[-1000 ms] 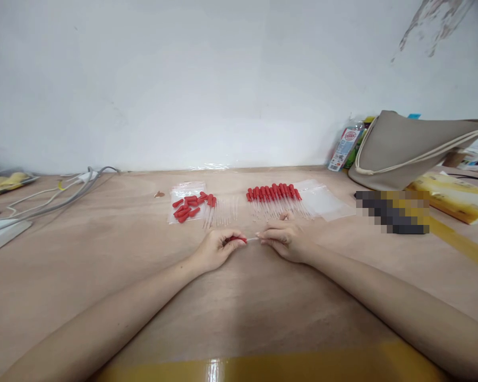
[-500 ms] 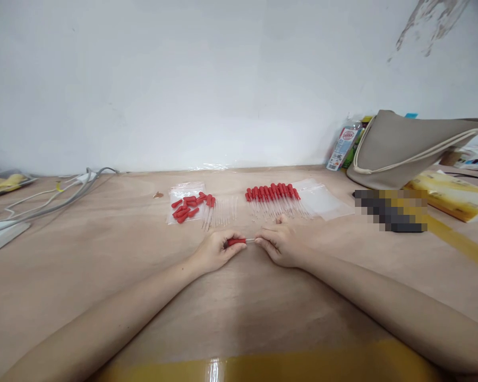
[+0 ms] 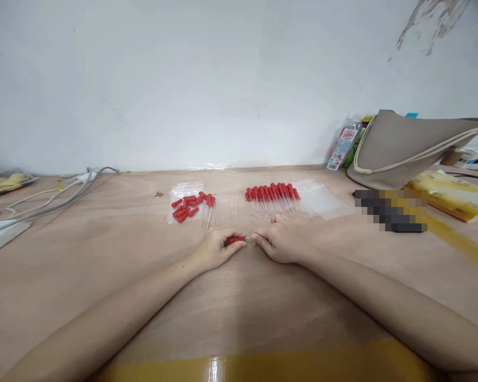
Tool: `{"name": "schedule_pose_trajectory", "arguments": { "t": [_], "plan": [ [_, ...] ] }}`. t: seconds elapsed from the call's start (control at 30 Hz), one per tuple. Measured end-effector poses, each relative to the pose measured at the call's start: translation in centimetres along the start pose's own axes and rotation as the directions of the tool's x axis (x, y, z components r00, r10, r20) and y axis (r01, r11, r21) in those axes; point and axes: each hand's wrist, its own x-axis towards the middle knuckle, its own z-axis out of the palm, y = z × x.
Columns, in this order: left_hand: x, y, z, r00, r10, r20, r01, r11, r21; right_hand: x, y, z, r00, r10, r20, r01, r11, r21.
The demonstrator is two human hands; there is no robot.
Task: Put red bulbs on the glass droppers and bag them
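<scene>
My left hand (image 3: 219, 248) is closed around a red rubber dropper bulb (image 3: 236, 240). From its open end a thin clear glass tube (image 3: 248, 239) runs to my right hand (image 3: 276, 241), whose thumb and fingers pinch it. Only a short bit of the tube shows between the hands. Behind my left hand, loose red bulbs (image 3: 186, 207) lie on a clear plastic bag, beside a row of bare glass tubes (image 3: 225, 209). Beyond my right hand is a row of droppers (image 3: 273, 193), their red bulbs fitted on glass tubes.
A clear plastic bag (image 3: 322, 199) lies right of the droppers. Farther right are a blurred-out dark object (image 3: 390, 211), a yellow packet (image 3: 446, 193), a grey drawstring bag (image 3: 414, 146) and a bottle (image 3: 342, 146). Cables (image 3: 63, 193) lie at the left.
My right hand has shifted slightly left toward my left hand, so less of the glass tube shows between them. My left hand stays almost still.
</scene>
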Motion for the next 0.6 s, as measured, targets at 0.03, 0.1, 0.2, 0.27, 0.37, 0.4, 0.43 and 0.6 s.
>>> {"name": "schedule_pose_trajectory", "arguments": {
  "t": [0.03, 0.1, 0.2, 0.27, 0.37, 0.4, 0.43, 0.6],
  "plan": [
    [0.1, 0.0, 0.0, 1.000, -0.022, -0.005, 0.022, 1.000, -0.021, 0.0, 0.0, -0.3, 1.000, -0.008, 0.002, 0.008, 1.000, -0.009],
    [0.2, -0.1, 0.1, 0.998, -0.068, -0.008, 0.068, 0.995, -0.072, 0.0, 0.1, -1.1, 0.999, -0.042, -0.003, 0.042, 0.999, -0.022],
    [0.4, -0.6, 0.4, 0.991, -0.131, -0.037, 0.123, 0.978, -0.167, -0.1, 1.3, -2.0, 0.999, -0.022, 0.035, 0.021, 0.999, 0.045],
    [0.5, -1.1, 0.5, 0.985, -0.163, -0.056, 0.148, 0.965, -0.216, 0.0, 2.9, -2.5, 0.992, 0.110, 0.065, -0.118, 0.982, 0.147],
    [0.6, -1.3, 0.6, 0.990, -0.138, -0.008, 0.135, 0.980, -0.148, 1.0, 5.3, -2.7, 0.904, 0.425, -0.036, -0.407, 0.884, 0.228],
    [0.6, -1.2, 0.5, 0.994, -0.108, 0.021, 0.109, 0.989, -0.098, 1.4, 5.9, -2.7, 0.853, 0.515, -0.081, -0.488, 0.843, 0.227],
    [0.5, -1.1, 0.5, 0.996, -0.073, 0.044, 0.075, 0.996, -0.052, 2.0, 6.3, -2.6, 0.800, 0.586, -0.127, -0.556, 0.805, 0.207],
    [0.3, -0.6, 0.1, 0.997, 0.010, 0.076, -0.011, 1.000, 0.013, 5.1, 5.9, -1.6, 0.693, 0.681, -0.238, -0.685, 0.724, 0.078]
  ]
}}
